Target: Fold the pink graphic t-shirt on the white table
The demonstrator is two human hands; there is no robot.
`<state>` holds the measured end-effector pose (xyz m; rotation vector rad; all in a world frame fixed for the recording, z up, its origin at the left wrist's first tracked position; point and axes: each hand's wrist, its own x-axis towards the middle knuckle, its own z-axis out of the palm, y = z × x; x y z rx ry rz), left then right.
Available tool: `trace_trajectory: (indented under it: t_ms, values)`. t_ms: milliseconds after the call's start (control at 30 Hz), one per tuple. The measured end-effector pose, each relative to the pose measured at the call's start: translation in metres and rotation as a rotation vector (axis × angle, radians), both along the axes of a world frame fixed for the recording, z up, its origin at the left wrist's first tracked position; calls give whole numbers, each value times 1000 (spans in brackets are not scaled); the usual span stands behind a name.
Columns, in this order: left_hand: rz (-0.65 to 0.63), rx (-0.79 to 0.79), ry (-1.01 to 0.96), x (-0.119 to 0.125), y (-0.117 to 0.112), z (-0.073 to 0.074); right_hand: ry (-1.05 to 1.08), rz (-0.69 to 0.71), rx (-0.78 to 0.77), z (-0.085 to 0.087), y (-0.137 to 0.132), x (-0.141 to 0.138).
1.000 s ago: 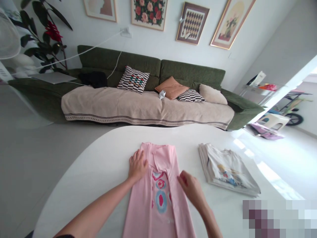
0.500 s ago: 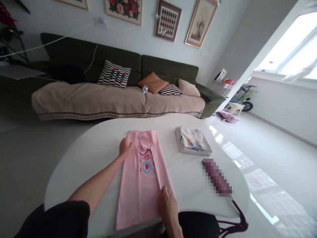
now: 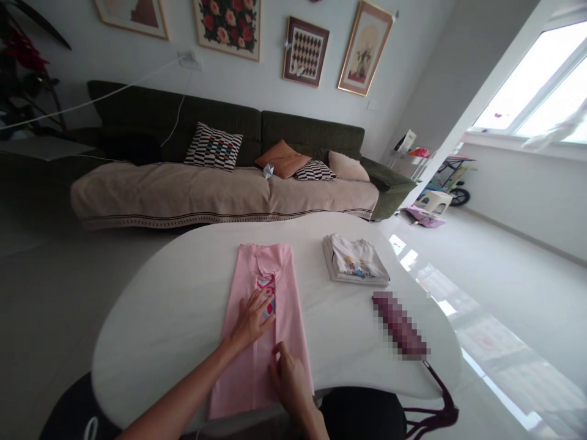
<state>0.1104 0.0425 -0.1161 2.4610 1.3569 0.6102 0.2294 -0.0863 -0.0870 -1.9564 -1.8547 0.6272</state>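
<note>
A pink shirt (image 3: 247, 269) lies lengthwise on the white oval table (image 3: 174, 305), its two sides folded in to a narrow strip with a red and blue print showing in the gap. My left hand (image 3: 251, 318) rests flat on the middle of the shirt, fingers spread over the print. My right hand (image 3: 288, 379) presses on the lower part of the shirt near the table's front edge, just right of the centre seam. Neither hand grips the cloth.
A stack of folded white shirts (image 3: 355, 261) sits on the table to the right. A blurred dark red object (image 3: 400, 325) lies near the right edge, with a strap hanging off. A green sofa (image 3: 220, 153) with cushions stands behind the table.
My left hand slid down from the shirt's collar end to its middle. My right hand shifted left along the lower part of the shirt. The view tilted slightly.
</note>
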Motion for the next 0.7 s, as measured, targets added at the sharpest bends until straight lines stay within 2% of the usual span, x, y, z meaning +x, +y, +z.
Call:
trace_trajectory:
  t_ms: [100,200,267,367,467,533,600,700]
  values:
    - [-19,-48,60,3,-14,5,54,113,-3,6,1,14]
    - [-18,-84,108,7,-25,3,107,236,-29,15,22,31]
    - [-15,-92,124,8,-28,3,111,251,-15,22,52,40]
    - [-23,-108,144,8,-30,7,74,175,64,27,114,41]
    - [-28,-151,166,7,-28,12,45,106,151,22,177,25]
    - [-34,-172,170,6,-28,12,41,98,193,14,207,13]
    - [-46,-185,172,4,-27,9,50,108,218,4,225,5]
    - [-61,-194,156,2,-27,2,89,88,245,-10,235,2]
